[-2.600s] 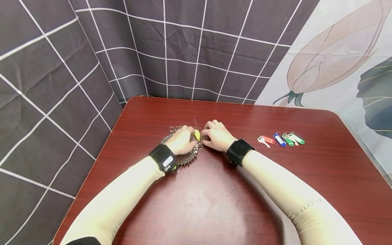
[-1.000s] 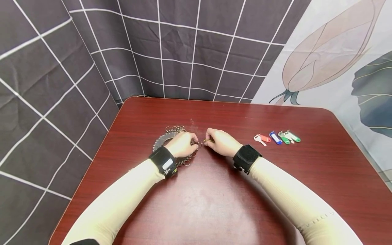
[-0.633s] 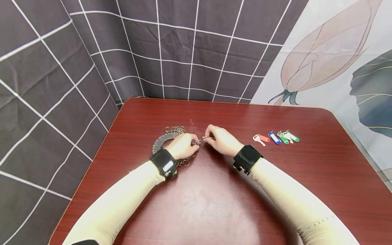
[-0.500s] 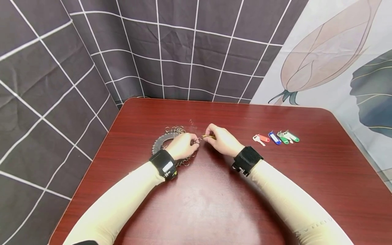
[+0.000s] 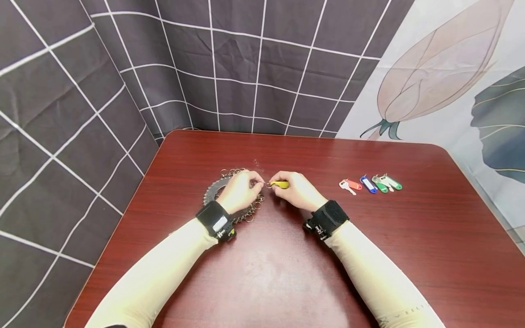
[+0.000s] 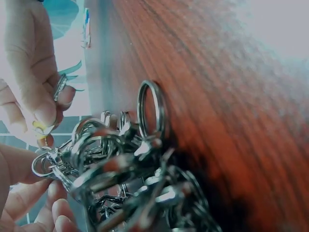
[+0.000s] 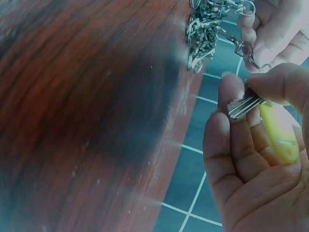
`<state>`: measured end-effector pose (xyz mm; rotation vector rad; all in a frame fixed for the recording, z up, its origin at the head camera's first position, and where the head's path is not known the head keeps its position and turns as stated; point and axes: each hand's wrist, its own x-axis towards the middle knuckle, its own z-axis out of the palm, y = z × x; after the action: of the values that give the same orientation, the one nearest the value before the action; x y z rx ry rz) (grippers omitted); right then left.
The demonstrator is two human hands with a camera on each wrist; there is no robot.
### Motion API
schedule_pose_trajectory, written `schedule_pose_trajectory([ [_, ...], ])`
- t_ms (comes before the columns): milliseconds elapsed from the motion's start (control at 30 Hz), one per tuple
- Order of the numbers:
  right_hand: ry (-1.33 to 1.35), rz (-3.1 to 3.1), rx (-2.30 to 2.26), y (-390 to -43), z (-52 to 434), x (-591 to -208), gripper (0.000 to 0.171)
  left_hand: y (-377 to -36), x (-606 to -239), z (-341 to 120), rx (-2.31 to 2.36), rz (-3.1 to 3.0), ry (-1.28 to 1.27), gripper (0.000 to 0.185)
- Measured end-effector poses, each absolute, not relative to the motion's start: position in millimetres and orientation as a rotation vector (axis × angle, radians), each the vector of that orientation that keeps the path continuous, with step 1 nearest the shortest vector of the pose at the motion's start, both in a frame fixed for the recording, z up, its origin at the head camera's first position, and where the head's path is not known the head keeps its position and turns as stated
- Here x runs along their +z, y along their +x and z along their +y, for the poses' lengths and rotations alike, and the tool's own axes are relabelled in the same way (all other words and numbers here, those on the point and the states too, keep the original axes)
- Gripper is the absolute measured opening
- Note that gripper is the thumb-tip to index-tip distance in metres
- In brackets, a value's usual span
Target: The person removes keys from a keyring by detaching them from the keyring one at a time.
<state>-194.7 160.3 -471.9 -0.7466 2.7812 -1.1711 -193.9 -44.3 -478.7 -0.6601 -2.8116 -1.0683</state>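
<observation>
My left hand (image 5: pixel 239 193) pinches a small split key ring (image 6: pixel 42 166) at the edge of a round metal band (image 5: pixel 210 193) lined with many such rings. In the left wrist view these rings form a shiny cluster (image 6: pixel 120 169) on the table. Facing it, my right hand (image 5: pixel 301 191) holds a yellow key tag (image 7: pixel 277 133) and a silver key (image 7: pixel 244 105) between thumb and fingers. The tag's thin ring (image 7: pixel 263 66) reaches to the left fingertips; whether it is linked to the ring there, I cannot tell. My left hand covers part of the band.
Right of my hands lie a red tag (image 5: pixel 355 185) with a key (image 5: pixel 347 187), a blue tag (image 5: pixel 368 184) and green tags (image 5: pixel 394 183) with keys. A dark gridded cloth (image 5: pixel 262 68) hangs behind the brown table (image 5: pixel 266 282).
Both hands first worked close over the band's right edge, then drew slightly apart. The yellow tag has turned from edge-on to showing its broad side in my right hand.
</observation>
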Motion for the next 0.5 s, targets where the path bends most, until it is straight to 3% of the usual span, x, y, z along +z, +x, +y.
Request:
schedule_pose_trajectory([
  [500, -0.721, 2.558, -1.334, -203, 152, -482, 0.011, -200, -484, -52, -1.285, -2.77, -0.593, 0.01],
])
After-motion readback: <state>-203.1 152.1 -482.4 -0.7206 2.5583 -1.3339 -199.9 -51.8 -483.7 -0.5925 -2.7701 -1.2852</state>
